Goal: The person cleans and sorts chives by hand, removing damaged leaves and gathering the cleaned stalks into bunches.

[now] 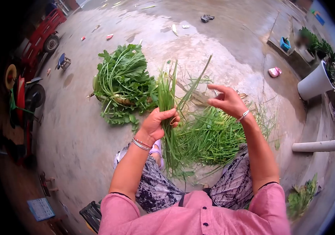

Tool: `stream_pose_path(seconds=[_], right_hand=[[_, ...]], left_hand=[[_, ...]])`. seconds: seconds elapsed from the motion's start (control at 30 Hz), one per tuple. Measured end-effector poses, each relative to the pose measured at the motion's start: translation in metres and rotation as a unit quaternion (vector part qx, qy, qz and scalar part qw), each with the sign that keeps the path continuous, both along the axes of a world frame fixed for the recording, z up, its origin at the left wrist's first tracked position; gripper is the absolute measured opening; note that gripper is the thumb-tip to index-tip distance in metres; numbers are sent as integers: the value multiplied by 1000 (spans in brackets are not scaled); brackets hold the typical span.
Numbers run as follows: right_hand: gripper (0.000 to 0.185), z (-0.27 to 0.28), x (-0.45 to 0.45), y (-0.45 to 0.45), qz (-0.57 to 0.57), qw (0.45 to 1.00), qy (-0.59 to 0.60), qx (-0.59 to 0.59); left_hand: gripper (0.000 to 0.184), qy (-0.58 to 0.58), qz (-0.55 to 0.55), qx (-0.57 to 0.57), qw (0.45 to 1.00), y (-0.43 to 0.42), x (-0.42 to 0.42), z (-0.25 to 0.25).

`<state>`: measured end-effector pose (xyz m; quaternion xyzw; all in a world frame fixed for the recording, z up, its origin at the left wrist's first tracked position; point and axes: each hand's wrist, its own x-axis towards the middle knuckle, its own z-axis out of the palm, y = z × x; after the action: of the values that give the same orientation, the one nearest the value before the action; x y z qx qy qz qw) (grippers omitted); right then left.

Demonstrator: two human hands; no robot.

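My left hand (pixel 160 122) is closed around an upright bunch of chives (pixel 166 92), with long thin green leaves sticking out above and below the fist. A few longer stalks (pixel 196 84) lean out from the bunch to the right. My right hand (pixel 228 102) is raised to the right of those stalks, thumb and forefinger apart, with nothing visible between them. Below both hands a loose heap of chives (pixel 210 137) lies on the ground between my knees. Left of the bunch rests a pile of leafy greens (pixel 124 78) with pale roots.
Dry trimmings lie around the heap on the concrete floor (pixel 77 117). A white planter (pixel 314 83) and a pale pipe (pixel 319 145) are on the right. A small stool (pixel 63 62) and a red cart (pixel 44 33) stand at the left. More leaves (pixel 302 197) lie lower right.
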<state>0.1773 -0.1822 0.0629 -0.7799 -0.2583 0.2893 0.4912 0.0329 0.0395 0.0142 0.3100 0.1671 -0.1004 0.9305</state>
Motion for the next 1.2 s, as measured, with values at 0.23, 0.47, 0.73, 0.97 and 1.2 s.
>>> stream_pose_path(seconds=[0.23, 0.47, 0.73, 0.97, 1.2], right_hand=[[34, 7, -1, 5, -32, 979, 113, 164], [13, -10, 23, -16, -117, 986, -55, 105], [15, -13, 71, -69, -345, 886, -12, 310], [36, -13, 41, -47, -169, 974, 76, 130], [42, 5, -9, 15, -67, 984, 88, 140]], left_hand=[[14, 35, -64, 11, 997, -16, 0, 7], [14, 38, -63, 35, 997, -15, 1, 11], [15, 24, -60, 39, 997, -9, -4, 11], [15, 3, -25, 53, 998, -3, -4, 8], [16, 13, -63, 77, 995, -21, 3, 16]])
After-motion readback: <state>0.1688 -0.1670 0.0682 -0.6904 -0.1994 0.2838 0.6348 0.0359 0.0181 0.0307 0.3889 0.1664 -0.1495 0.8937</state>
